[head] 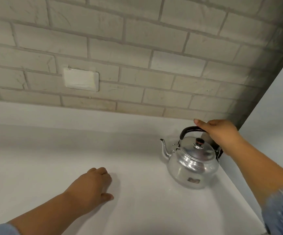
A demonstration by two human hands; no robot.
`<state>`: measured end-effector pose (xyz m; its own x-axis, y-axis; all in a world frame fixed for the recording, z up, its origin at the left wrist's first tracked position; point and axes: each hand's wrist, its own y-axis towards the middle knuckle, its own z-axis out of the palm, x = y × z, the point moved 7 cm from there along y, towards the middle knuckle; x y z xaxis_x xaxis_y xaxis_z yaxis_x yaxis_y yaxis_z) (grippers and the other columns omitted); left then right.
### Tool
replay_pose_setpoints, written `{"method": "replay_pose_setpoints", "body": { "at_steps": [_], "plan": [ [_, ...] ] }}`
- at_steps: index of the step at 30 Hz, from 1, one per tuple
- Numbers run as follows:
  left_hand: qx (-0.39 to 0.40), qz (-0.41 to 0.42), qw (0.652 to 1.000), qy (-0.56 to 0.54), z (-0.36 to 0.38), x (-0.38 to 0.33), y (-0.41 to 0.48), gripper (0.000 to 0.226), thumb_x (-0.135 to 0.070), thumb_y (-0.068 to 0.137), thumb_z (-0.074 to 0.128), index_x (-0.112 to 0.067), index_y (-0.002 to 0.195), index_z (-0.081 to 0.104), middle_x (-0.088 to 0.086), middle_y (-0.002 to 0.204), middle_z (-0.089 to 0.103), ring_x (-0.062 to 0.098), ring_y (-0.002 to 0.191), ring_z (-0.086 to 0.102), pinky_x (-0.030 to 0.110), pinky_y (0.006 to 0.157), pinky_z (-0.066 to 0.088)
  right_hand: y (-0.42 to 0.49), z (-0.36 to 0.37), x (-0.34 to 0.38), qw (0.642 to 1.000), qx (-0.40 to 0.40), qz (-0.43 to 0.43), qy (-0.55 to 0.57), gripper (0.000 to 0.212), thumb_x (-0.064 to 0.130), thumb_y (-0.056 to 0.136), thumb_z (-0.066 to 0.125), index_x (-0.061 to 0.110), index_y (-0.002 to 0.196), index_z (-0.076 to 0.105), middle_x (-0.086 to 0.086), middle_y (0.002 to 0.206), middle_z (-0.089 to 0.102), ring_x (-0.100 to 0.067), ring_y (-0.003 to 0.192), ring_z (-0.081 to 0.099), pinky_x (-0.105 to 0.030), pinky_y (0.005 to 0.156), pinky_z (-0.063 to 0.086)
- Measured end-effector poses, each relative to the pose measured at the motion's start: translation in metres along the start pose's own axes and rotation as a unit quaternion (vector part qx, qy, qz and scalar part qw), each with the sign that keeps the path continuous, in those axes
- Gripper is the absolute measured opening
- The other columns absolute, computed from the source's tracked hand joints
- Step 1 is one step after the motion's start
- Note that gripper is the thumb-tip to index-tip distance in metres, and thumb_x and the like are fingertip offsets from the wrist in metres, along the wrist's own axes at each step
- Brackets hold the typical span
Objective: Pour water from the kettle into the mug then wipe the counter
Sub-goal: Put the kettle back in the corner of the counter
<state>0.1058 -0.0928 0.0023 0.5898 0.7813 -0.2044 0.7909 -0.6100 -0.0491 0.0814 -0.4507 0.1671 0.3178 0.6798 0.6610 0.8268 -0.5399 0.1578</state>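
Pale brick wall (137,48) runs along the back of a white counter (69,150), with a blank cover plate (81,79) set into the bricks. From my remote seat I see the kettle (190,164) standing upright near the counter's right edge, close to the back right corner, spout (164,148) pointing left. No mug or cloth shows anywhere in this view.

I have the right hand (222,134) on the black handle (188,130) arched over the lid (196,150), fingers wrapped around its right half, thumb stretched along the top. The kettle's base looks seated on the counter, so I judge the lift not yet begun. The left hand (90,189) rests knuckles-up on the counter toward the front, well apart from the kettle, fingers curled loosely under and holding nothing.

I expect the body to be thin polished metal: stiff, slick, and light by itself, but I cannot tell how much water is inside, so the weight is unknown. The coated handle is the right hold; a grip nearer its middle should keep the kettle from swinging. The knobbed lid sits loose, I would guess, and might slip during a steep tilt.
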Motion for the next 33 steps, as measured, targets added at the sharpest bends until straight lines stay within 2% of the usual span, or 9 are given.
{"method": "replay_pose_setpoints", "body": {
  "at_steps": [3,5,13,22,24,26,29,31,33],
  "plan": [
    [-0.011,0.001,1.000,-0.019,0.002,0.004,0.003,0.049,-0.061,0.079,0.054,-0.031,0.117,0.051,-0.014,0.115,0.047,0.010,0.101,0.043,0.023,0.087,0.041,0.022,0.008,-0.008,1.000,-0.016,0.001,-0.011,0.066,0.070,0.070,0.059,0.005,0.067,0.067,-0.013,0.066,0.065,-0.029,0.064,0.059,-0.037,0.066,0.048],
    [-0.025,0.009,0.999,-0.022,0.000,0.004,0.000,0.049,-0.064,0.077,0.053,-0.033,0.115,0.050,-0.016,0.111,0.046,0.008,0.097,0.041,0.021,0.083,0.039,0.030,0.009,-0.012,1.000,-0.028,0.007,0.000,0.073,0.069,0.071,0.059,-0.002,0.085,0.067,-0.013,0.087,0.068,-0.019,0.070,0.059,-0.041,0.076,0.051],
    [-0.037,0.015,0.999,-0.026,0.002,0.003,-0.001,0.051,-0.064,0.077,0.054,-0.034,0.117,0.047,-0.017,0.112,0.044,0.008,0.097,0.040,0.019,0.081,0.037,0.052,0.026,-0.017,0.998,-0.018,-0.006,-0.056,0.067,0.069,0.079,0.049,0.004,0.076,0.067,-0.016,0.086,0.068,-0.033,0.084,0.060,-0.052,0.086,0.049],
    [-0.052,0.015,0.998,-0.023,0.001,0.003,-0.002,0.054,-0.065,0.077,0.052,-0.034,0.120,0.045,-0.018,0.114,0.043,0.007,0.096,0.039,0.017,0.079,0.035,0.053,0.026,-0.022,0.999,-0.034,-0.038,-0.019,0.055,0.063,0.082,0.050,0.013,0.063,0.060,-0.005,0.067,0.061,-0.030,0.076,0.059,-0.041,0.078,0.047],
    [-0.052,0.013,0.998,-0.027,0.002,0.003,-0.002,0.054,-0.064,0.077,0.053,-0.033,0.121,0.046,-0.018,0.115,0.043,0.007,0.095,0.037,0.017,0.078,0.034,0.047,0.023,-0.024,0.995,-0.084,-0.055,-0.013,0.045,0.057,0.084,0.053,0.014,0.071,0.057,-0.004,0.073,0.061,-0.028,0.078,0.059,-0.038,0.073,0.046],
    [-0.052,0.012,0.998,-0.030,0.002,0.002,-0.002,0.054,-0.063,0.078,0.054,-0.032,0.121,0.046,-0.017,0.115,0.043,0.007,0.094,0.036,0.017,0.077,0.032,0.031,0.011,-0.030,0.977,-0.201,-0.070,0.031,0.032,0.046,0.085,0.059,0.015,0.087,0.059,-0.003,0.089,0.061,-0.028,0.089,0.058,-0.038,0.080,0.047],
    [-0.053,0.012,0.998,-0.038,0.002,0.003,-0.002,0.054,-0.062,0.078,0.055,-0.032,0.122,0.047,-0.017,0.116,0.043,0.007,0.096,0.037,0.016,0.078,0.033,-0.011,0.010,-0.048,0.932,-0.339,-0.073,0.111,0.029,0.027,0.085,0.063,-0.001,0.093,0.060,-0.022,0.093,0.059,-0.037,0.090,0.055,-0.041,0.081,0.046],
    [-0.053,0.011,0.998,-0.038,0.002,0.002,-0.003,0.053,-0.063,0.078,0.054,-0.033,0.121,0.047,-0.017,0.116,0.043,0.007,0.096,0.038,0.017,0.078,0.033,-0.036,0.029,-0.069,0.924,-0.349,-0.022,0.157,0.029,0.022,0.085,0.065,-0.003,0.095,0.058,-0.025,0.099,0.057,-0.038,0.090,0.053,-0.040,0.076,0.046],
    [-0.053,0.012,0.998,-0.036,0.002,0.002,-0.003,0.053,-0.063,0.078,0.053,-0.033,0.121,0.046,-0.017,0.116,0.043,0.007,0.096,0.038,0.017,0.078,0.033,-0.056,0.057,-0.083,0.937,-0.313,0.027,0.150,0.040,0.024,0.082,0.069,0.002,0.111,0.052,-0.023,0.117,0.048,-0.035,0.105,0.045,-0.029,0.080,0.037]
  ]
}}
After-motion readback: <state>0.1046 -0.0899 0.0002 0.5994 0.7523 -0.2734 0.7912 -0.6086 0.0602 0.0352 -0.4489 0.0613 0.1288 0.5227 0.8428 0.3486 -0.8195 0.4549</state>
